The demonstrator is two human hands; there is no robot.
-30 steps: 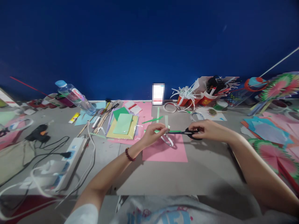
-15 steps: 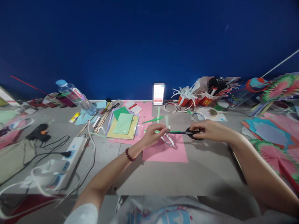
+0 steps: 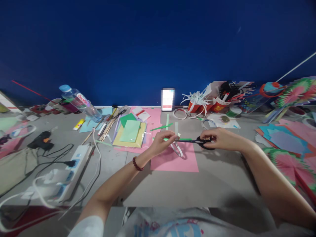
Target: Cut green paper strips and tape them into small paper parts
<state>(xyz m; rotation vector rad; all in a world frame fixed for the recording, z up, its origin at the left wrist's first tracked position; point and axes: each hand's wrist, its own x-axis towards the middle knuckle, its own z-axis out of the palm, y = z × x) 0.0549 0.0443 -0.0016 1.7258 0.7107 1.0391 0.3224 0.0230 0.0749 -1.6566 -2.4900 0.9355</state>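
My right hand (image 3: 213,138) has its fingers through the handles of black scissors (image 3: 200,141). The blades point left and reach the fingertips of my left hand (image 3: 164,141), which is pinched on a white paper strip (image 3: 178,150). That strip curls down in a loop below the fingertips. Whether the blades have the strip between them is too small to tell. Under both hands lies a pink paper sheet (image 3: 174,163). Green paper strips (image 3: 161,127) lie just beyond my left hand, and one is partly behind the blades.
Left of my hands is a bagged stack of coloured paper (image 3: 130,131). Farther left stand a water bottle (image 3: 81,101) and a power strip (image 3: 75,174) with cables. Red paper cups (image 3: 221,105), tape rolls (image 3: 209,123) and a phone-like screen (image 3: 168,99) line the back. Paper fans (image 3: 293,164) lie right.
The scissors handles and the fingers of my right hand have shifted slightly. The white loop has swung a little to the left. My left hand stays in place.
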